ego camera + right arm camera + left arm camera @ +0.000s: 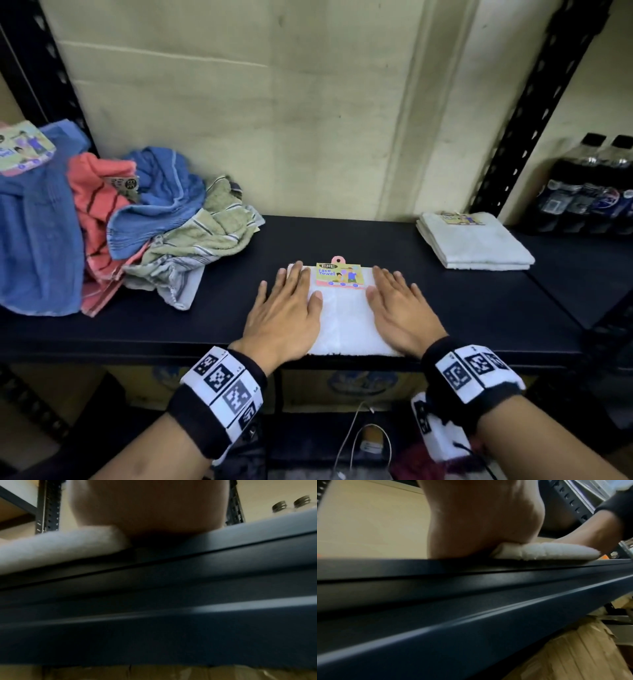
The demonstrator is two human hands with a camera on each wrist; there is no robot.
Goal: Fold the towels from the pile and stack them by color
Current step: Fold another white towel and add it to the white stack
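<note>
Both my hands, left and right, lie flat with no grip, pressing the folded white terry towel at the black shelf's front edge. When I lift it toward the white stack, the fold could spring open, or the towel slip off.

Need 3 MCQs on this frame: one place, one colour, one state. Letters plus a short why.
1. Where does the folded white towel stack sit on the black shelf?
A. far right
B. under the pile
C. on the floor
2. Which colour is the towel under both hands?
A. blue
B. white
C. coral
3. How are the hands?
A. fists
B. flat, pressing
C. lifted

Key: 1 A, it lies near the dark soda bottles. 2 B, the white folded towel with its card label shows between them. 3 B, left hand and right hand lie with fingers straight on it.
</note>
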